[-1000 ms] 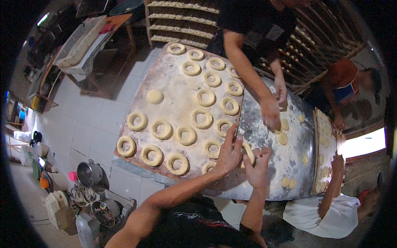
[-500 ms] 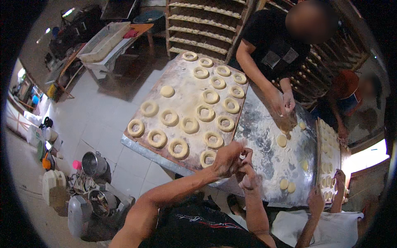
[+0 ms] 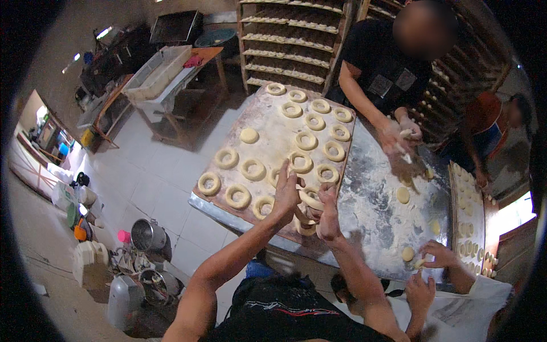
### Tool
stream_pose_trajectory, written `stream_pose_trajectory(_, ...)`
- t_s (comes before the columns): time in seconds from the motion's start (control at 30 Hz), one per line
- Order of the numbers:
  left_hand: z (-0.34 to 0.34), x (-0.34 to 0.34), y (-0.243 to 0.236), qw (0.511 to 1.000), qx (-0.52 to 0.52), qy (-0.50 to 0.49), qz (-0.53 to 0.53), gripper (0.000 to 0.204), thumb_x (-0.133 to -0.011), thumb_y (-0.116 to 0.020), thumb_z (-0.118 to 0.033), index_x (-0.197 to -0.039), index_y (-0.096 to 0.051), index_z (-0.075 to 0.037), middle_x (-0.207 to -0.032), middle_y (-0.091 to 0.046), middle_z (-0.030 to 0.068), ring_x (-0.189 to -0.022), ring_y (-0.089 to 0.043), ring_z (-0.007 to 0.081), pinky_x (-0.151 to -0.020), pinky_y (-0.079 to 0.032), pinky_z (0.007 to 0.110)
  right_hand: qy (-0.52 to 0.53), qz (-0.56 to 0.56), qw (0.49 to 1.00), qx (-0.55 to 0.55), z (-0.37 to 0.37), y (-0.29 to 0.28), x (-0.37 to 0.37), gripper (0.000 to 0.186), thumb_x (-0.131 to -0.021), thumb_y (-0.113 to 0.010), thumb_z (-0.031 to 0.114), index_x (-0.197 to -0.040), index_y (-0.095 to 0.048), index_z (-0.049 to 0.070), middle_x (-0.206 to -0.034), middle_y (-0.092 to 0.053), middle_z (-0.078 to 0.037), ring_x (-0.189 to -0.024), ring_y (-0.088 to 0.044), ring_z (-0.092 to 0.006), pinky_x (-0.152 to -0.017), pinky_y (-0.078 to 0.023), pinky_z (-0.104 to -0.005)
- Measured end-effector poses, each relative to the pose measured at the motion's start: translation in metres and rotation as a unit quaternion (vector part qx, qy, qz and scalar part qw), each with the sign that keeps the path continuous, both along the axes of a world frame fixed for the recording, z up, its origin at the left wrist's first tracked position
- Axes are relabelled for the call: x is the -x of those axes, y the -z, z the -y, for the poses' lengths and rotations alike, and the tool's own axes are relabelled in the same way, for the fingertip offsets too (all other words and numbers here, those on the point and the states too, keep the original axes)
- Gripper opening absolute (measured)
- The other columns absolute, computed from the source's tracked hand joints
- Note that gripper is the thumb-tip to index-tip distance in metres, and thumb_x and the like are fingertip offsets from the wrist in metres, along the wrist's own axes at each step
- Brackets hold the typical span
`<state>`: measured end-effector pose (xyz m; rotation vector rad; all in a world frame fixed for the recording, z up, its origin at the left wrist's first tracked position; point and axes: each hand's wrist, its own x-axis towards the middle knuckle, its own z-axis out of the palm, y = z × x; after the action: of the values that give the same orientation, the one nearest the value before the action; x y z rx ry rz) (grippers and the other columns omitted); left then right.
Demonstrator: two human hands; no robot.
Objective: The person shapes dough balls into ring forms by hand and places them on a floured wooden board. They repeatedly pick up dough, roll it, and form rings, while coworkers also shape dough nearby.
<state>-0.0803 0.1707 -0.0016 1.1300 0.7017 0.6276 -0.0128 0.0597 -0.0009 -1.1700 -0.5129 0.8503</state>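
Observation:
My left hand (image 3: 289, 191) and my right hand (image 3: 323, 208) are both closed on a pale dough ring (image 3: 310, 196), held between them over the lower right part of a floured wooden board (image 3: 268, 125). The board bears several dough rings (image 3: 252, 169) and one solid dough round (image 3: 249, 135); those nearest my hands are partly hidden. To the right of the board lies a floured metal table top (image 3: 376, 228) with flat dough rounds (image 3: 403, 195) on it.
Across the table a person (image 3: 376, 80) in black works dough. Co-workers' hands (image 3: 433, 256) and another person (image 3: 476, 131) are at the right beside a second board (image 3: 464, 211). Racks (image 3: 293, 37) of shaped dough stand behind; pots (image 3: 148, 233) and containers sit lower left.
My hands have moved left from the table edge onto the board, parting slightly with a ring between them. The co-worker's hands at lower right have moved leftward onto the metal table.

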Motion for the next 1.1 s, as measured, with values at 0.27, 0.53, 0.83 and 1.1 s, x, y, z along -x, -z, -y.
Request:
stream_pose_trajectory(0.27,-0.092,0.014,0.009,0.921,-0.388,-0.013,0.024,0.041,-0.096,-0.046,-0.012,-0.135,-0.044,-0.001,-0.084,-0.054,0.0108,-0.072,-0.055,0.0223,-0.066,-0.047,0.034,-0.034,0.034,0.999,0.009,-0.092,-0.004,0.004,0.027,-0.092,-0.042,0.024,-0.117,-0.033,0.018,-0.099,-0.047,-0.001,-0.078,-0.048,-0.0093,-0.068,-0.04,-0.0231)
stream_pose_trajectory(0.53,-0.155,0.006,0.02,0.743,-0.669,-0.016,-0.006,0.044,-0.084,-0.06,-0.003,-0.127,-0.054,-0.01,-0.068,-0.044,0.0043,-0.06,-0.052,0.0123,-0.052,-0.043,0.031,0.013,0.178,0.983,0.032,-0.164,0.015,-0.008,0.028,-0.089,-0.038,0.013,-0.117,-0.032,0.01,-0.095,-0.042,-0.006,-0.079,-0.046,-0.0143,-0.065,-0.044,-0.0279)
stream_pose_trajectory(0.83,-0.242,-0.048,0.049,0.848,-0.514,0.016,-0.131,0.043,-0.091,-0.055,-0.025,-0.13,-0.049,-0.007,-0.093,-0.06,0.0197,-0.083,-0.059,0.0385,-0.071,-0.044,0.048,0.175,0.384,0.874,0.24,-0.212,0.027,-0.074,0.043,-0.094,-0.042,0.011,-0.135,-0.031,0.009,-0.09,-0.063,-0.012,-0.081,-0.062,-0.0218,-0.073,-0.049,-0.0339)
stream_pose_trajectory(1.1,-0.257,-0.033,0.046,0.752,-0.621,0.087,-0.204,0.044,-0.074,-0.073,-0.034,-0.114,-0.066,-0.018,-0.101,-0.057,0.0119,-0.092,-0.055,0.0326,-0.078,-0.041,0.046,0.187,0.386,0.871,0.238,-0.178,0.036,-0.066,0.034,-0.092,-0.05,0.013,-0.123,-0.038,0.008,-0.071,-0.063,-0.016,-0.063,-0.063,-0.0315,-0.058,-0.047,-0.0446)
